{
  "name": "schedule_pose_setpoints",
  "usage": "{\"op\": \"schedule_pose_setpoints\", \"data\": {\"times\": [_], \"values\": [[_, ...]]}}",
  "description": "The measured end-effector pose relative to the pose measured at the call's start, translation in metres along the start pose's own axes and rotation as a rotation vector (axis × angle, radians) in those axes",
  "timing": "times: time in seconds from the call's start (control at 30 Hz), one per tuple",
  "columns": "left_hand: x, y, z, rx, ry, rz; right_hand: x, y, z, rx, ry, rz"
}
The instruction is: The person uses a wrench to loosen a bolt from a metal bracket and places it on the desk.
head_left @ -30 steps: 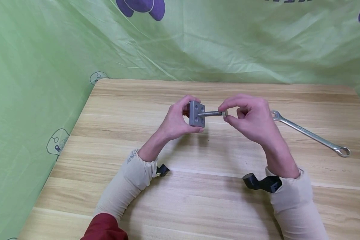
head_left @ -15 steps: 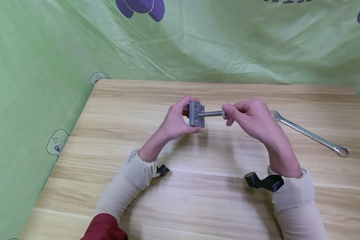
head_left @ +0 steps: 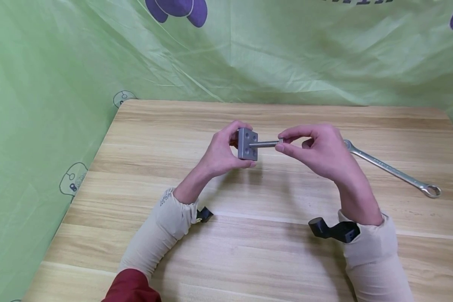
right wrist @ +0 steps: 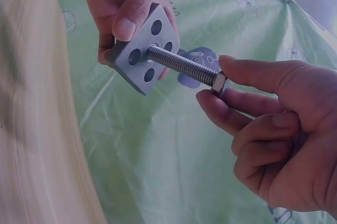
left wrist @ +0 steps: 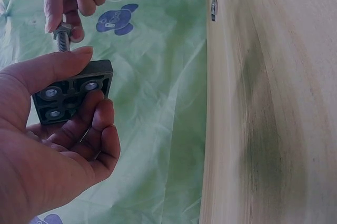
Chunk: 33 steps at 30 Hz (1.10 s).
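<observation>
In the head view my left hand (head_left: 220,153) holds a grey square block (head_left: 243,144) by its edges, raised above the table. A threaded hex bolt (head_left: 264,144) stands out from the middle of the block's face. My right hand (head_left: 322,153) pinches the bolt's hex head between thumb and fingers. The right wrist view shows several round holes about the bolt (right wrist: 181,66) in the flat face of the block (right wrist: 141,68). Ribs and metal-lined holes mark the back of the block (left wrist: 71,101) in the left wrist view, where left fingers partly cover it.
A silver combination wrench (head_left: 392,170) lies on the wooden table (head_left: 249,251), right of my right hand. Green printed cloth (head_left: 287,63) hangs behind the table and along its left side. Each wrist wears a black camera mount (head_left: 334,230).
My right thumb and fingers have shifted round the bolt head: the thumb moved up over it, then back down below. The left hand and block have stayed in place.
</observation>
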<state>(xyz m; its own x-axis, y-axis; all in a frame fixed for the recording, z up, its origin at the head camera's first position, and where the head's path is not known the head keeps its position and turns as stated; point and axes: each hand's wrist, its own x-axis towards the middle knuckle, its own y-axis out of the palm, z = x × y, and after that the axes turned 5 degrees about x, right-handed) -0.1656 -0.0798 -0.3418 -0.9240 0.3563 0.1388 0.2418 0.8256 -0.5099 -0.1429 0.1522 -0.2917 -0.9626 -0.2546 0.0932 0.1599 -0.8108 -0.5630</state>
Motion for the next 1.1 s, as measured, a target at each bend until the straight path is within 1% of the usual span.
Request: {"op": "schedule_pose_setpoints", "data": {"times": [0.17, 0.3, 0.37, 0.43, 0.47, 0.53, 0.63, 0.7, 0.77, 0.83, 0.93, 1.03, 1.1], "values": [[-0.0005, -0.0004, 0.0002, -0.005, -0.016, 0.002, -0.001, 0.0016, -0.0011, 0.006, -0.12, -0.041], [-0.0003, -0.0004, -0.0011, -0.011, -0.017, 0.003, -0.0014, 0.0032, -0.0023, -0.011, -0.217, -0.086], [0.0002, -0.0002, -0.0013, -0.015, -0.015, 0.004, -0.0012, 0.0036, -0.0033, -0.014, -0.255, -0.101], [0.0007, 0.0, -0.0012, -0.021, -0.011, 0.005, -0.0012, 0.0035, -0.004, -0.015, -0.271, -0.104], [0.0009, 0.0002, -0.001, -0.022, -0.008, 0.005, -0.0015, 0.0031, -0.0039, -0.015, -0.267, -0.097], [0.001, 0.0004, -0.0007, -0.019, -0.006, 0.004, -0.0023, 0.0018, -0.0032, -0.009, -0.225, -0.074], [0.0008, 0.0003, -0.0006, -0.015, -0.003, 0.002, -0.0027, -0.0005, -0.0013, 0.0, -0.116, -0.04], [0.0005, 0.0001, -0.0011, -0.012, -0.004, 0.001, -0.0019, -0.0015, -0.0003, -0.001, -0.042, -0.033], [0.0002, -0.0001, -0.0014, -0.01, -0.006, 0.0, -0.0006, -0.0021, -0.0003, -0.019, 0.01, -0.034], [0.0, -0.0002, -0.0014, -0.01, -0.008, 0.0, 0.0006, -0.0021, -0.0007, -0.043, 0.046, -0.028], [-0.0002, -0.0004, -0.0016, -0.01, -0.009, -0.001, 0.0016, -0.0013, -0.002, -0.063, 0.091, 0.004], [-0.0003, -0.0004, -0.0021, -0.004, -0.009, -0.002, 0.0024, 0.0008, -0.0022, -0.047, 0.127, 0.032], [-0.0002, -0.0002, -0.0016, 0.002, -0.01, -0.004, 0.0029, 0.0024, -0.0017, -0.032, 0.134, 0.037]]}}
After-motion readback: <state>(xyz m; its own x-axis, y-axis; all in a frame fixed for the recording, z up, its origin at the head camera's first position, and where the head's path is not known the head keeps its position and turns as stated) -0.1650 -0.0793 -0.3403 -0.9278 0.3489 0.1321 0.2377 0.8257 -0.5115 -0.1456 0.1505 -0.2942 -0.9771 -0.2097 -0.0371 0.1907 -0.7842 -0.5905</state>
